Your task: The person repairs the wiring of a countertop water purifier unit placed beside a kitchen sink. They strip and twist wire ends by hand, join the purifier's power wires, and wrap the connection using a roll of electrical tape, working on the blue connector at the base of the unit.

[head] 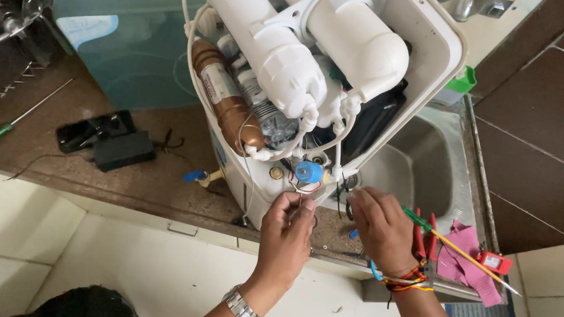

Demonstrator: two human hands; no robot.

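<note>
Head view: both hands, left (289, 220) and right (378, 224), pinching thin wires (306, 192) under purifier (306, 75).

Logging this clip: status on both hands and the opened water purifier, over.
Left hand pinching thin wires under the blue valve. Right hand at the purifier base, fingertips hidden. Pliers and screwdriver lie beside the right wrist.

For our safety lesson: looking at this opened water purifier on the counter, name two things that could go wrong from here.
1. Both hands, left hand and right hand, pinch thin wires at the purifier base; a tug might pull one loose.
2. The pliers and screwdriver lie near the counter edge by the sink; an elbow might knock them off.
</note>
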